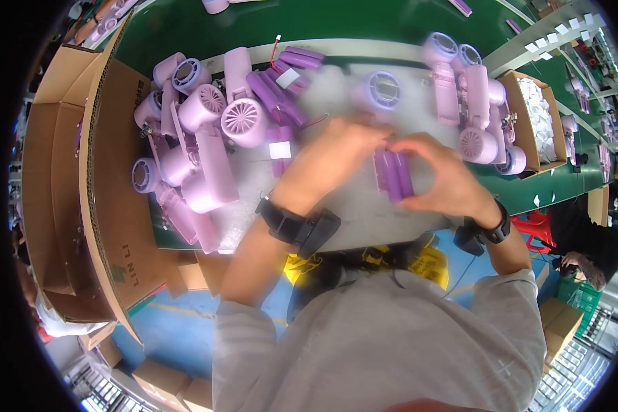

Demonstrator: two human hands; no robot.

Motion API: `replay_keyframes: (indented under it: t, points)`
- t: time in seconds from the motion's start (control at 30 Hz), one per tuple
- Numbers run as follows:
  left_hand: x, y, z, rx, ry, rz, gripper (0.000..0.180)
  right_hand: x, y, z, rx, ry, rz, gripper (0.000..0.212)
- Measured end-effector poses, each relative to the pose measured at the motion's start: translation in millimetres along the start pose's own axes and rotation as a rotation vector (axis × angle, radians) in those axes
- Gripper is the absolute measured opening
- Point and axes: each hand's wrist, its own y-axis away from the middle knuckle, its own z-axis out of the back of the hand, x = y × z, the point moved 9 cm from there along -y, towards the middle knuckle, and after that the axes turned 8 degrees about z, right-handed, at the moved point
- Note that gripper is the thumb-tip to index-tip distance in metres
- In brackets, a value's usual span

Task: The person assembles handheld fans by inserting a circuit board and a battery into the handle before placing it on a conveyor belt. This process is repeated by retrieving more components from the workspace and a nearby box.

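A lilac handheld fan (381,93) with a blue-ringed round head lies in front of me, its handle pointing toward me. In the handle sits a purple battery pack (395,177) made of side-by-side cylinders. My right hand (450,175) curves around the handle from the right, thumb at its near end and fingers at the upper end of the pack. My left hand (340,151) reaches over from the left, fingers bunched at the neck between head and handle. Motion blurs these fingertips, and what they pinch is hidden.
Lilac fan bodies (202,147) are heaped at left, beside loose purple battery packs (276,97). More fan bodies (475,103) lie at right, by a carton (560,130) of small white pieces. A large open cardboard box (120,178) borders the left side of the green table (364,24).
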Motion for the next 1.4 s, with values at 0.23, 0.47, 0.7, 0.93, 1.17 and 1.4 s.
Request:
replay_keyframes:
  t: [0.23,0.47,0.7,0.93,1.17,1.4]
  points:
    - [-5,-1,1,0.011,0.008,-0.057,0.026,6,-2,-2,-0.053,0.126,0.082,0.073]
    - [-7,2,3,0.001,-0.033,-0.089,0.028,13,6,-2,-0.125,0.154,0.103,0.065]
    - [-4,0,3,0.038,0.008,-0.009,0.03,11,9,-4,-0.15,0.235,0.144,0.056]
    - [-8,-2,8,-0.022,0.022,-0.092,0.03,10,8,-1,-0.187,0.23,0.149,0.053]
    - [11,-2,3,0.173,0.102,0.236,0.046,5,-8,-1,-0.182,0.086,0.019,0.067]
    - [25,-2,-3,0.135,0.239,0.262,0.051,-7,-12,-8,-0.1,0.038,-0.085,0.083]
